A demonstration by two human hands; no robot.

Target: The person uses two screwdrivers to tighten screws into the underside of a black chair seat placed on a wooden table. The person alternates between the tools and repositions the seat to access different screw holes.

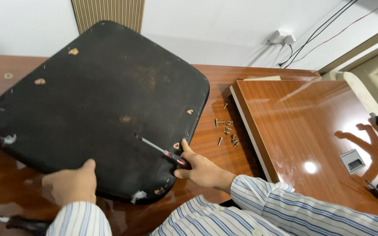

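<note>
**Screwdriver set against the underside of a seat pad**

Screwdriver (165, 153) with a red and black handle lies in the right hand (202, 169), whose fingers are closed around the handle while the thumb points up along the edge of the pad. The metal tip rests on the black seat pad (97, 109), near the middle of its lower part. The left hand (73, 183) presses on the near edge of the pad, the thumb on top and the other fingers curled under; it holds nothing else.

The pad lies bottom side up on the brown worktop (215, 144) and is tilted toward the wall. To do this step well, I think the left hand should keep the pad steady, and the tip should sit straight in the screw head so it does not slip and tear the cloth.

Loose screws (226, 131) lie just right of the pad, beside a wooden panel (311, 135). A second tool (18, 222) lies at the lower left.
</note>
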